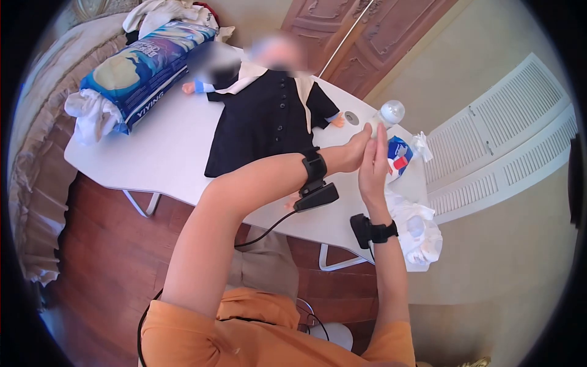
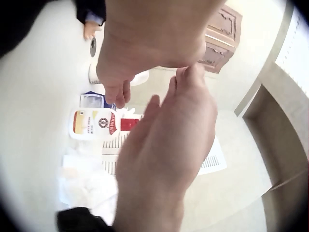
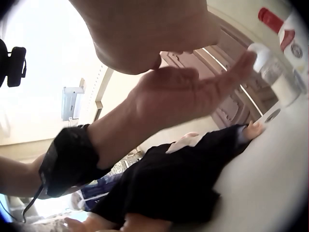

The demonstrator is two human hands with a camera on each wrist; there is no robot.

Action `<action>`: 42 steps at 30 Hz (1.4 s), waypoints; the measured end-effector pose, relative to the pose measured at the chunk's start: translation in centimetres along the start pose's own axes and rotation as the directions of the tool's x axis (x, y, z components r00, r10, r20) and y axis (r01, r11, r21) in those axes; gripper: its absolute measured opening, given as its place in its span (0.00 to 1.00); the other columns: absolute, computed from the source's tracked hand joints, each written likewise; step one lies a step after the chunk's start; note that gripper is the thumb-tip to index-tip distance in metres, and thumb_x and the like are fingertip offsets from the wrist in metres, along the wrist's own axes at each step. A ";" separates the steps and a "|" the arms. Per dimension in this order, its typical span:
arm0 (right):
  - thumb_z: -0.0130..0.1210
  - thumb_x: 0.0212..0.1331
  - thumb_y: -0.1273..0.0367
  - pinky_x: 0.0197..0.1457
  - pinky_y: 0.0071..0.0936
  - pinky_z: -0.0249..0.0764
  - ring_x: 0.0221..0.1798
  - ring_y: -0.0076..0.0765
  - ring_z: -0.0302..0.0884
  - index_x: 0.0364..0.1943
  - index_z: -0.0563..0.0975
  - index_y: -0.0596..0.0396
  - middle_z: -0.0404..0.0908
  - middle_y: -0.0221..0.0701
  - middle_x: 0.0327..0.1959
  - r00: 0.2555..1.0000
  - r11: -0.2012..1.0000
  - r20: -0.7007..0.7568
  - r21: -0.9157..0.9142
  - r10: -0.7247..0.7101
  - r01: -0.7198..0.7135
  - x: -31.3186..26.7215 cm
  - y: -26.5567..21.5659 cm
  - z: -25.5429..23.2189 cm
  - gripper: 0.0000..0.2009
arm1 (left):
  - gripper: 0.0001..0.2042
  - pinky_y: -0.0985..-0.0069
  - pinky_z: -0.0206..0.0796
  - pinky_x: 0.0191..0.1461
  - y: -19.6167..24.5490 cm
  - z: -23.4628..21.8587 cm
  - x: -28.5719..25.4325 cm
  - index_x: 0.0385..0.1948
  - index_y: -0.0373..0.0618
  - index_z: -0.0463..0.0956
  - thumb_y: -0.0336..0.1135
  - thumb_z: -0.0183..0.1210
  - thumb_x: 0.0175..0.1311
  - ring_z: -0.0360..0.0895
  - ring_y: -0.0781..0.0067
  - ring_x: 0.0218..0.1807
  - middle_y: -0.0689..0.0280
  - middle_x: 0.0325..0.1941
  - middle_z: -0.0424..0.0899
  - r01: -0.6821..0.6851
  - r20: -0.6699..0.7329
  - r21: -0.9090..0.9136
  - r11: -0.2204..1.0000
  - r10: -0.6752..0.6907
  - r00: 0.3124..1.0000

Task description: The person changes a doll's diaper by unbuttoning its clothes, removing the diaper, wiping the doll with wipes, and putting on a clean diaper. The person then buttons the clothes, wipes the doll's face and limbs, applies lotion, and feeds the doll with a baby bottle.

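Both hands meet in the air over the right side of the table, palm to palm in the head view. The left hand (image 1: 353, 151) reaches across from the left; its fingers overlap the right hand (image 1: 373, 171), whose fingers point up and away. Neither has an object showing in it. Just past them stand a clear bottle with a white domed top (image 1: 392, 112), a blue packet (image 1: 400, 148) and a white bottle with a red cap (image 2: 94, 123). To the left of the hands, a doll in a black buttoned garment with a pale collar (image 1: 260, 116) lies on its back.
A blue YIYING pack (image 1: 147, 70) lies at the white table's (image 1: 140, 162) far left, with white cloth (image 1: 92, 114) at its near end. Crumpled white material (image 1: 419, 229) is at the right edge. Louvred white shutters (image 1: 495, 140) flank the table.
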State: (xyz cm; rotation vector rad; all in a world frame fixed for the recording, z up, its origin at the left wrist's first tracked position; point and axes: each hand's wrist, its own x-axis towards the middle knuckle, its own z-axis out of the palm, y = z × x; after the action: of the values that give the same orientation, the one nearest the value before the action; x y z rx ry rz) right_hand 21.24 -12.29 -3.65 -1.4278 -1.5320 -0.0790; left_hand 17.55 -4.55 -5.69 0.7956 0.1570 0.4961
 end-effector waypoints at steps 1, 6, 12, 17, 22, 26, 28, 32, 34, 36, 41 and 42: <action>0.35 0.62 0.68 0.64 0.31 0.44 0.65 0.43 0.47 0.56 0.57 0.64 0.53 0.46 0.61 1.000 1.000 0.004 0.011 -0.004 0.004 0.3 0.0 0.5 0.20 | 0.27 0.73 0.59 0.50 0.7 0.1 0.1 0.43 0.41 0.64 0.57 0.27 0.63 0.66 0.70 0.48 0.59 0.47 0.68 0.100 -0.032 -0.101 0.990 -0.104 0.994; 0.27 0.63 0.56 0.66 0.28 0.39 0.66 0.37 0.45 0.59 0.52 0.61 0.50 0.41 0.63 0.994 0.898 0.056 0.426 0.094 -0.109 3.0 0.8 4.3 0.27 | 0.32 0.68 0.58 0.54 1.7 -2.8 2.5 0.52 0.38 0.56 0.61 0.28 0.60 0.65 0.63 0.52 0.52 0.50 0.67 -0.060 -0.152 -0.071 0.996 0.049 0.987; 0.24 0.61 0.47 0.65 0.25 0.40 0.64 0.32 0.47 0.59 0.55 0.58 0.53 0.37 0.62 0.884 0.808 0.255 0.363 0.392 -0.463 5.4 0.6 6.4 0.32 | 0.32 0.66 0.54 0.56 5.0 -3.4 -1.7 0.58 0.42 0.50 0.59 0.30 0.60 0.60 0.62 0.58 0.52 0.55 0.63 -0.035 -0.170 0.149 0.988 0.060 0.984; 0.51 0.53 0.59 0.56 0.29 0.59 0.57 0.38 0.61 0.53 0.62 0.65 0.63 0.44 0.55 0.866 0.839 0.142 0.215 0.479 -0.500 6.4 6.2 7.8 0.28 | 0.13 0.71 0.63 0.46 11.8 -7.3 -6.8 0.30 0.38 0.75 0.39 0.50 0.51 0.74 0.58 0.39 0.52 0.31 0.76 -0.059 -0.075 0.966 0.251 0.493 0.867; 0.55 0.47 0.67 0.50 0.25 0.64 0.50 0.37 0.68 0.47 0.69 0.65 0.72 0.44 0.46 0.888 0.914 0.236 -0.002 0.394 -0.405 9.8 8.5 9.1 0.22 | 0.19 0.68 0.62 0.52 17.3 -15.3 -11.8 0.38 0.36 0.73 0.32 0.56 0.40 0.70 0.52 0.48 0.47 0.39 0.75 0.282 -0.160 0.951 -0.129 0.574 0.803; 0.54 0.49 0.64 0.34 0.24 0.67 0.35 0.27 0.72 0.48 0.68 0.60 0.75 0.32 0.33 0.726 0.831 0.468 -0.032 0.504 -0.556 11.5 6.8 11.3 0.21 | 0.18 0.68 0.63 0.50 17.2 -17.6 -12.5 0.37 0.37 0.73 0.35 0.58 0.41 0.72 0.53 0.45 0.50 0.37 0.76 0.344 -0.228 0.930 -0.131 0.530 0.817; 0.54 0.49 0.63 0.29 0.20 0.65 0.31 0.22 0.70 0.47 0.69 0.58 0.74 0.29 0.29 0.724 0.812 0.415 -0.069 0.552 -0.580 11.5 5.1 12.3 0.21 | 0.18 0.68 0.64 0.48 17.2 -17.5 -12.3 0.36 0.38 0.73 0.36 0.59 0.42 0.73 0.53 0.44 0.50 0.36 0.76 0.367 -0.266 0.925 -0.094 0.527 0.807; 0.55 0.48 0.65 0.31 0.20 0.68 0.26 0.24 0.72 0.38 0.74 0.64 0.77 0.33 0.25 0.862 0.921 0.345 -0.018 0.370 -0.388 10.8 4.7 13.8 0.17 | 0.12 0.70 0.68 0.39 18.4 -13.9 -13.0 0.30 0.37 0.75 0.34 0.58 0.44 0.77 0.60 0.34 0.54 0.29 0.79 0.438 -0.289 0.869 -0.232 0.479 0.829; 0.55 0.49 0.66 0.32 0.20 0.68 0.27 0.24 0.73 0.37 0.74 0.64 0.77 0.32 0.24 0.830 0.948 0.486 0.013 0.273 -0.319 10.8 3.4 13.4 0.14 | 0.09 0.75 0.68 0.33 18.9 -12.9 -13.2 0.29 0.35 0.75 0.31 0.56 0.47 0.78 0.66 0.25 0.57 0.21 0.78 0.250 -0.219 0.962 -0.106 0.242 0.945; 0.55 0.49 0.68 0.33 0.19 0.69 0.28 0.24 0.74 0.35 0.75 0.64 0.77 0.33 0.25 0.815 0.954 0.506 -0.059 0.283 -0.295 10.7 2.2 12.6 0.13 | 0.08 0.77 0.68 0.31 18.6 -13.6 -13.0 0.28 0.34 0.75 0.30 0.54 0.49 0.77 0.69 0.22 0.59 0.18 0.78 0.192 -0.185 0.981 -0.025 0.173 0.967; 0.55 0.50 0.70 0.34 0.16 0.69 0.31 0.22 0.74 0.37 0.74 0.64 0.78 0.31 0.29 0.754 0.901 0.574 0.064 0.319 -0.430 10.2 2.9 10.4 0.12 | 0.09 0.79 0.67 0.29 21.1 -15.2 -15.2 0.28 0.33 0.74 0.31 0.52 0.52 0.77 0.74 0.22 0.61 0.20 0.78 0.031 -0.064 0.985 0.168 0.195 0.979; 0.55 0.50 0.70 0.34 0.16 0.69 0.31 0.22 0.74 0.37 0.74 0.64 0.78 0.31 0.29 0.746 0.896 0.580 0.059 0.327 -0.439 10.3 3.6 10.2 0.12 | 0.09 0.79 0.67 0.29 21.6 -15.9 -15.5 0.28 0.33 0.74 0.31 0.52 0.52 0.77 0.74 0.22 0.61 0.20 0.78 0.037 -0.071 0.983 0.177 0.188 0.980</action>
State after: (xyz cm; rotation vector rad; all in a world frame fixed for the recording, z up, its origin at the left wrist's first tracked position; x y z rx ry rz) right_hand 19.95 2.55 -3.82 -1.6639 -1.5984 0.7926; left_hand -9.00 11.02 -1.98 2.1192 0.6777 0.5308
